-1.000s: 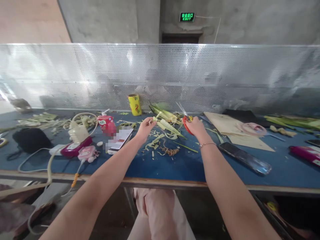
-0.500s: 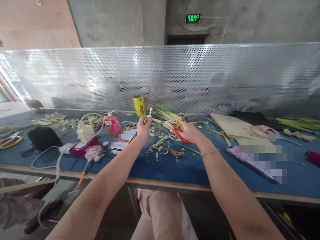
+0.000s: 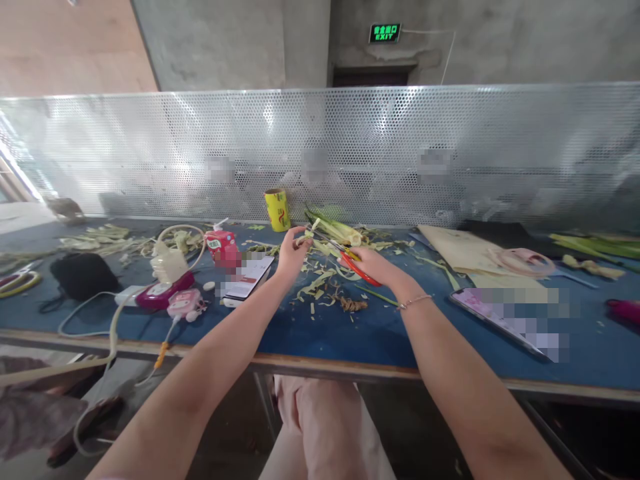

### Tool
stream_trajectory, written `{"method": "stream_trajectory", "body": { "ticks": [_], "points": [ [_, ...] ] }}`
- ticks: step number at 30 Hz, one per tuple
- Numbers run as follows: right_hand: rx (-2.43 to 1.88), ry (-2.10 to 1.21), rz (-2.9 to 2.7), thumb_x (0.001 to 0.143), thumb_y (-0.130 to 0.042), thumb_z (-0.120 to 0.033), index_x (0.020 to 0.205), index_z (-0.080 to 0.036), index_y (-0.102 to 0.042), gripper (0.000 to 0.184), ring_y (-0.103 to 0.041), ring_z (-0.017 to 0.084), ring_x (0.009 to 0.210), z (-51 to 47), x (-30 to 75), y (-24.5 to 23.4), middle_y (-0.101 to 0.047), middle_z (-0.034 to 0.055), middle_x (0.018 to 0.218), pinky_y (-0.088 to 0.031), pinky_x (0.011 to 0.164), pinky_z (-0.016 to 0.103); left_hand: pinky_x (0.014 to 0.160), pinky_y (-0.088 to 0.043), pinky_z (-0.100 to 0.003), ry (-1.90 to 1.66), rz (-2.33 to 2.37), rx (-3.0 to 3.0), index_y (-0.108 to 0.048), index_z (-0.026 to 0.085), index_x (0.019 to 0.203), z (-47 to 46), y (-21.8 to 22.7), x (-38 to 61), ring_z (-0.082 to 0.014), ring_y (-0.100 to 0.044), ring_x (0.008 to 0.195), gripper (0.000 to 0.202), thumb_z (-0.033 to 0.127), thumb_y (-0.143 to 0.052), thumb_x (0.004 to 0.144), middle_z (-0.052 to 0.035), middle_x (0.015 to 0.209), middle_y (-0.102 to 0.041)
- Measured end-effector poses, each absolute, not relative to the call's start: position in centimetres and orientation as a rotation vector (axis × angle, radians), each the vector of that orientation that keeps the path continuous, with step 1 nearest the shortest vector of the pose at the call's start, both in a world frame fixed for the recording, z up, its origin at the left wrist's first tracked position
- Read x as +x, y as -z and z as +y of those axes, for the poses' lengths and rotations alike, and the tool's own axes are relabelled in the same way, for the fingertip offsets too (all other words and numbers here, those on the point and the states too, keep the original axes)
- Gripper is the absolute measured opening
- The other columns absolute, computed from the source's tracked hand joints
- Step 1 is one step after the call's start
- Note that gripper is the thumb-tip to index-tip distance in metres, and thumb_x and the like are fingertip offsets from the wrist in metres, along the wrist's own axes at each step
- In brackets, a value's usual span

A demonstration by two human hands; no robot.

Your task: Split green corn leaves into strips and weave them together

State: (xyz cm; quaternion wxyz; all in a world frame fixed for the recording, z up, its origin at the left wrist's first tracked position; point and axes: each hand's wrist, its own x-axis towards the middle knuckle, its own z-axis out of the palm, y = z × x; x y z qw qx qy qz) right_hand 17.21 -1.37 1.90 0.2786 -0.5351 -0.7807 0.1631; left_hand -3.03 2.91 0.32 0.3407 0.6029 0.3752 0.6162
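My right hand (image 3: pixel 375 265) is closed round scissors (image 3: pixel 359 268) with red and yellow handles. Their blades point left and reach the pale green plant piece (image 3: pixel 316 227) at my left fingertips. My left hand (image 3: pixel 294 252) pinches that piece between thumb and fingers; its exact shape is too small to make out. Just behind the blades lies a bunch of green stalks (image 3: pixel 340 232) with pale cut ends. Chopped leaf scraps (image 3: pixel 314 283) and a brown, root-like clump (image 3: pixel 353 305) are scattered on the blue tabletop (image 3: pixel 320 340) below my hands.
A yellow cylinder (image 3: pixel 277 210) stands behind my left hand. To the left are a red drink carton (image 3: pixel 223 247), a phone (image 3: pixel 250 277), a power strip with cables (image 3: pixel 163 291) and a black pouch (image 3: pixel 84 277). Another phone (image 3: pixel 500 323) lies right. A perforated metal panel (image 3: pixel 320 133) borders the back.
My left hand has moved slightly right, towards the scissors. The blades have come to the plant piece at its fingertips, and the scissors have shifted a little left.
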Motion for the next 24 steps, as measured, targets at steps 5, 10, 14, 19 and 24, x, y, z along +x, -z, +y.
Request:
{"method": "stream_trajectory", "body": {
  "ticks": [5, 10, 14, 19, 24],
  "points": [
    [-1.334, -0.522, -2.064, 0.081, -0.051, -0.054, 0.087, -0.018, -0.064, 0.039, -0.058, 0.017, 0.074, -1.68, 16.97, -1.95, -0.066, 0.0046, 0.083, -0.042, 0.07, 0.027, 0.053, -0.033, -0.02, -1.563, 1.035, 1.729, -0.057, 0.019, 0.099, 2.36, -0.61, -2.9, -0.0078, -0.043, 0.055, 0.025, 0.027, -0.058, 0.076, 0.0046, 0.059, -0.048],
    [-1.324, -0.584, -2.035, 0.08, -0.051, -0.054, 0.084, -0.016, -0.065, 0.04, -0.055, 0.015, 0.067, -1.54, 17.03, -1.79, -0.064, 0.0029, 0.075, -0.041, 0.066, 0.026, 0.053, -0.033, -0.02, -1.555, 1.042, 1.756, -0.058, 0.019, 0.096, 2.44, -0.46, -2.82, -0.0082, -0.043, 0.055, 0.023, 0.029, -0.059, 0.075, 0.0044, 0.06, -0.05],
    [-1.345, -0.573, -2.06, 0.079, -0.052, -0.055, 0.081, -0.016, -0.063, 0.041, -0.055, 0.015, 0.066, -1.23, 17.16, -1.69, -0.062, 0.0025, 0.072, -0.04, 0.063, 0.026, 0.055, -0.036, -0.021, -1.562, 1.047, 1.768, -0.059, 0.018, 0.095, 2.61, -0.43, -2.81, -0.0084, -0.044, 0.056, 0.022, 0.027, -0.058, 0.075, 0.0033, 0.064, -0.053],
    [-1.396, -0.52, -2.037, 0.077, -0.053, -0.059, 0.082, -0.017, -0.064, 0.043, -0.056, 0.017, 0.068, -1.08, 17.3, -1.67, -0.063, 0.0038, 0.072, -0.042, 0.064, 0.027, 0.054, -0.037, -0.021, -1.555, 1.052, 1.759, -0.061, 0.018, 0.094, 2.75, -0.45, -2.83, -0.0088, -0.045, 0.055, 0.021, 0.026, -0.058, 0.074, 0.0028, 0.063, -0.054],
    [-1.464, -0.422, -2.038, 0.072, -0.054, -0.064, 0.063, -0.018, -0.058, 0.047, -0.046, 0.013, 0.052, -1.15, 17.35, -1.72, -0.051, -0.0005, 0.053, -0.034, 0.05, 0.024, 0.054, -0.037, -0.021, -1.534, 1.045, 1.73, -0.061, 0.018, 0.095, 3.0, -0.31, -2.89, -0.0089, -0.046, 0.055, 0.023, 0.027, -0.058, 0.074, 0.0026, 0.064, -0.055]
  ]
}}
